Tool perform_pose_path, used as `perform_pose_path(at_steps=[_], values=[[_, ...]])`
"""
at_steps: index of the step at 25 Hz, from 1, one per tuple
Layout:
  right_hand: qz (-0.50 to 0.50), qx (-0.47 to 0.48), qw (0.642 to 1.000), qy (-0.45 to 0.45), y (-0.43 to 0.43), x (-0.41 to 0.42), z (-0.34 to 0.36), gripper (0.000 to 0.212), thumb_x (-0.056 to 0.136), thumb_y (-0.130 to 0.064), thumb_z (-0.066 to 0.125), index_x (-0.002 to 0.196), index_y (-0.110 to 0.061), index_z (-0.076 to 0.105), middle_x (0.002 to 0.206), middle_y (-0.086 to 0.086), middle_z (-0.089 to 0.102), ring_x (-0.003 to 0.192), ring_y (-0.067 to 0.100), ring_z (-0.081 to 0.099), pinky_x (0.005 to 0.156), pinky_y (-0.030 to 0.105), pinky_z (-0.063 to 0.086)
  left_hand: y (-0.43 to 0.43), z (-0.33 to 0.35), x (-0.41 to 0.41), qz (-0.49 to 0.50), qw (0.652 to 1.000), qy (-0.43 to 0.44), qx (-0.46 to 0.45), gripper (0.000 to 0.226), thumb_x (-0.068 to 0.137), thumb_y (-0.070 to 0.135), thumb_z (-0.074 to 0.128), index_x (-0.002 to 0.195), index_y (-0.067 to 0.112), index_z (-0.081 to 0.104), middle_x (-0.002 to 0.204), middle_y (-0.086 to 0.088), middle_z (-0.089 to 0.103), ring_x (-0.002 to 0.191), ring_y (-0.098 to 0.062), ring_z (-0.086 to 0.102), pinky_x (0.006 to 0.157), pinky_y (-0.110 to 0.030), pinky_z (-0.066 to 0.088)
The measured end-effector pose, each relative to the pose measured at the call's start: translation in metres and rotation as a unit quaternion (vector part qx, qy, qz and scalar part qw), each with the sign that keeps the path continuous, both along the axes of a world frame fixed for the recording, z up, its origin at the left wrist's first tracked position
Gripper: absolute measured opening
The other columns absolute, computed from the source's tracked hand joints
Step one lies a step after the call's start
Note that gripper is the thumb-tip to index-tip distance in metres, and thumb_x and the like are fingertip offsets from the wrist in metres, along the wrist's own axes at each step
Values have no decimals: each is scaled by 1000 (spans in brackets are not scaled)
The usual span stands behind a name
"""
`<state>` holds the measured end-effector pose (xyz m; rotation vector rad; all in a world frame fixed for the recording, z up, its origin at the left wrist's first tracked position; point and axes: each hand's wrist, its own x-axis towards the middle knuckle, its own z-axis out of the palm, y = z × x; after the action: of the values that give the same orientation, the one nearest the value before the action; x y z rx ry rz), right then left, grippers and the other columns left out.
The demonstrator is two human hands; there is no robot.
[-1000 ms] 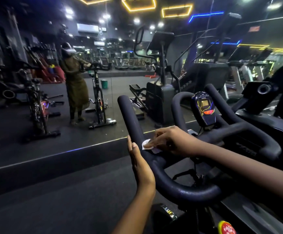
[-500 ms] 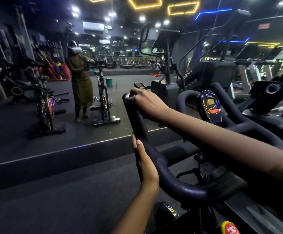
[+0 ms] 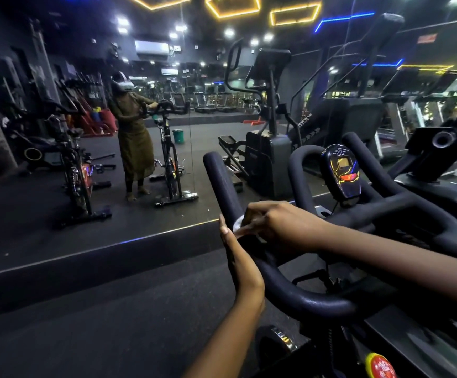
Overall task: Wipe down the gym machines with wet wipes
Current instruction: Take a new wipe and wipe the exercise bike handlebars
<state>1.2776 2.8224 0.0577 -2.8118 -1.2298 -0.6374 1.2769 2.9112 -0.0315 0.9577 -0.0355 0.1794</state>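
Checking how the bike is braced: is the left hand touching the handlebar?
Touching. The head view shows the left hand laid flat, fingers straight, against the left side of the handlebar, with no gap.

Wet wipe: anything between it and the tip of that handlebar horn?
Nothing visible. The right hand holds the wet wipe on the handlebar horn; the foam from there up to the tip is bare. The left hand lies flat against the bar's near side, off that path.
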Motion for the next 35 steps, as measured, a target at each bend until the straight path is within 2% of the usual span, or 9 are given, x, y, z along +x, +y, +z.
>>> perform_pose_path(at_steps=[5,8,12,16,21,24,28,31,35], values=[[-91,134,985,-64,28,70,55,33,80,5,57,99,-14,75,104,7,69,92,24,66,77,29,47,-1,-8,11,2,999,-13,35,64,92,61,28,147,29,28,148,23,27,136,8,23,109,-15,16],[-150,78,985,-44,43,92,54,27,83,-6,61,106,-16,72,114,9,62,99,26,60,82,28,44,-1,-8,10,4,999,-18,30,73,85,65,31,148,27,28,149,23,27,136,9,23,111,-16,16],[-98,28,986,-129,34,72,24,26,76,-7,62,98,-14,74,91,13,61,76,32,58,62,34,49,1,-5,5,-9,999,-12,35,67,90,63,31,147,27,31,151,17,30,137,5,26,115,-20,17],[-61,48,995,-58,18,24,-5,36,79,-23,42,97,-16,72,90,7,61,75,25,58,63,33,51,9,-9,8,-40,997,-25,57,101,65,87,39,146,28,35,148,12,39,136,-1,34,114,-25,24],[-65,136,985,90,-4,-21,-21,26,80,-21,61,101,-17,74,88,3,62,78,2,55,71,12,40,36,-12,11,-87,980,-47,172,62,77,78,42,133,51,37,145,11,42,130,-5,42,115,-32,29],[-106,163,980,45,-30,-23,-6,28,73,-2,64,94,-17,76,91,2,67,82,2,56,73,3,35,46,-3,-6,49,931,-143,334,53,93,44,47,141,22,40,144,-1,34,124,1,33,99,3,17],[-266,233,930,-102,-71,-1,34,28,71,3,68,93,-14,76,92,10,68,82,23,65,69,17,37,32,20,0,73,805,-313,498,62,89,54,29,138,19,47,144,-6,38,139,-18,25,116,-24,11],[-330,180,919,-115,-76,22,44,23,79,-5,63,98,-12,74,102,11,67,93,30,63,74,29,41,23,26,13,39,718,-343,604,75,83,62,13,143,26,38,147,1,37,142,-13,23,115,-27,-15],[-353,79,929,-73,-67,29,30,27,81,-12,60,108,-11,67,100,12,59,91,31,62,75,35,44,22,24,17,51,692,-350,629,76,82,63,10,142,27,41,143,5,42,138,-10,31,110,-24,-24]])
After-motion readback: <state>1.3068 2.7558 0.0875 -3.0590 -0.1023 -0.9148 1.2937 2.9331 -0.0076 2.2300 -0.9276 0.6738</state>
